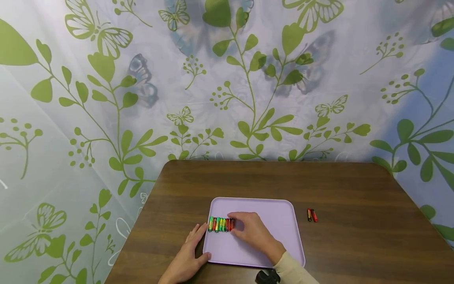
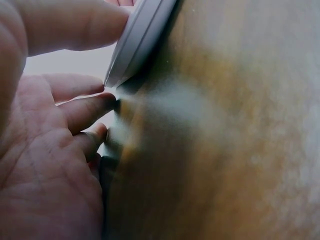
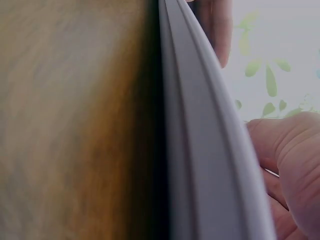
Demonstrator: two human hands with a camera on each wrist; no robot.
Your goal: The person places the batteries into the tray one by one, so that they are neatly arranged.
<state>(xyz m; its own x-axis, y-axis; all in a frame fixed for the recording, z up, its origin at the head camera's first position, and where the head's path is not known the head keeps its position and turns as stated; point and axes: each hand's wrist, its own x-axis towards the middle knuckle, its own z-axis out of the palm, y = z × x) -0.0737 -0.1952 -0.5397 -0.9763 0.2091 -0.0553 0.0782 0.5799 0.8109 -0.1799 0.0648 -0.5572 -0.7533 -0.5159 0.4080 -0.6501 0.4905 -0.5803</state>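
A row of several small batteries [image 1: 220, 224], with green, yellow, red and black wrappers, lies side by side near the left edge of a lilac tray [image 1: 273, 221]. My right hand [image 1: 256, 232] reaches over the tray from the front and pinches the battery at the row's right end, index finger at its far end and thumb at its near end. Along the tray's left rim rests my left hand [image 1: 186, 256], fingers extended and thumb at the near left corner. In the left wrist view, the left thumb [image 2: 75, 25] touches the tray's outer wall [image 2: 142, 42].
Two more batteries, a black one [image 1: 309, 215] and a red one [image 1: 314, 215], lie on the brown wooden table [image 1: 361, 221] to the right of the tray. Behind the table hangs a curtain [image 1: 198, 90] printed with leaves and butterflies. A black device [image 1: 267, 277] sits beside the right sleeve.
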